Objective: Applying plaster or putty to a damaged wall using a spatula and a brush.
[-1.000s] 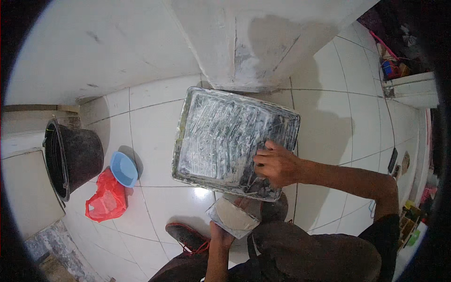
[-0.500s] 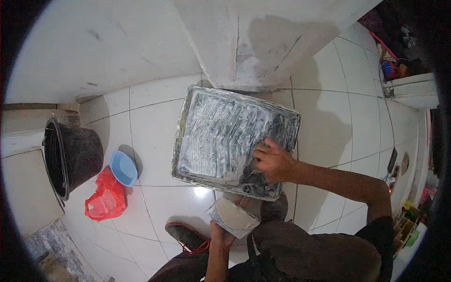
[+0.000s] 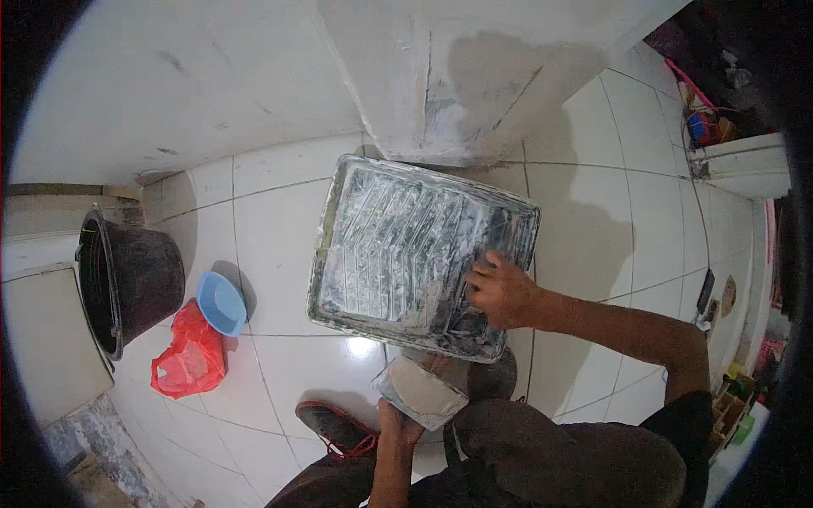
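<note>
A ribbed paint tray (image 3: 381, 245) smeared with pale paste lies on the floor before me. My right hand (image 3: 500, 290) is over the deeper right side of the tray, fingers curled down against its dark smeared bottom; whether it grips something small there I cannot make out. My left hand (image 3: 398, 423), below the tray, holds a squarish clear container (image 3: 419, 389) with cream-coloured contents, tilted slightly and close beside the tray's lower rim.
A black bucket (image 3: 144, 275), blue bowl (image 3: 220, 305) and crumpled red bag (image 3: 190, 364) are at left. A white plastered wall (image 3: 406, 85) rises behind the tray. Assorted items (image 3: 703, 118) lie at far right. My shoes (image 3: 326, 423) and knees are at the bottom.
My right hand moved slightly left and up half a second ago and is now back a little to the right within the tray. My left hand and its container stay in place.
</note>
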Motion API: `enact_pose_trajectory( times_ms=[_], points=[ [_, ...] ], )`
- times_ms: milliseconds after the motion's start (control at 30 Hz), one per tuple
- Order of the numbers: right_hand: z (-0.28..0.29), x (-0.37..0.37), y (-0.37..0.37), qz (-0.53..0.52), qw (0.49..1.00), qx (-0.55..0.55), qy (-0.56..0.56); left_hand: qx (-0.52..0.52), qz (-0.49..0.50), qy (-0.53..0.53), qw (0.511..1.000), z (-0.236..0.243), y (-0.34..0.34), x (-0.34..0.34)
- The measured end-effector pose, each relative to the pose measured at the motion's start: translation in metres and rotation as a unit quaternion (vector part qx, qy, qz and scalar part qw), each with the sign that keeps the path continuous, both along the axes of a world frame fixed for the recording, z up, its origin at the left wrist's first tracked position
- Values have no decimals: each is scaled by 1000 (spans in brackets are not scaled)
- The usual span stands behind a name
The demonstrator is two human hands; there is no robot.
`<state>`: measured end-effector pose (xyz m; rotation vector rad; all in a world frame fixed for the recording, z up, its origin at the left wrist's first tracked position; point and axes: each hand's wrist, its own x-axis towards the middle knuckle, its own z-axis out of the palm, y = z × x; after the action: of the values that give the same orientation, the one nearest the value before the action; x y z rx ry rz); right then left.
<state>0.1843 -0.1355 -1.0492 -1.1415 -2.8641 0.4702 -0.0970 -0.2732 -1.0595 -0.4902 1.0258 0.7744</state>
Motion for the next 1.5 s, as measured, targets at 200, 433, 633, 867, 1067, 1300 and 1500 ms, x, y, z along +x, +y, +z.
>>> enact_pose_trajectory(
  times_ms=[200,433,633,867,1067,1300,1500],
  points=[
    [0,-1,-2,-13,997,-70,-21,42,-42,33,998,32,25,19],
    [27,3,23,0,988,-152,-21,61,-14,3,998,32,25,15],
    [7,5,16,43,991,-67,-105,84,-25,-33,996,29,25,15],
    [13,3,9,35,981,-133,-137,28,-32,39,998,23,20,13],
    [30,5,20,-5,979,-188,-82,61,-24,-15,998,17,17,13],
    [94,-8,27,-146,914,-353,137,68,130,-57,988,64,28,12],
    [97,-47,-13,-161,887,-311,301,52,140,49,988,68,38,-19]
  ],
)
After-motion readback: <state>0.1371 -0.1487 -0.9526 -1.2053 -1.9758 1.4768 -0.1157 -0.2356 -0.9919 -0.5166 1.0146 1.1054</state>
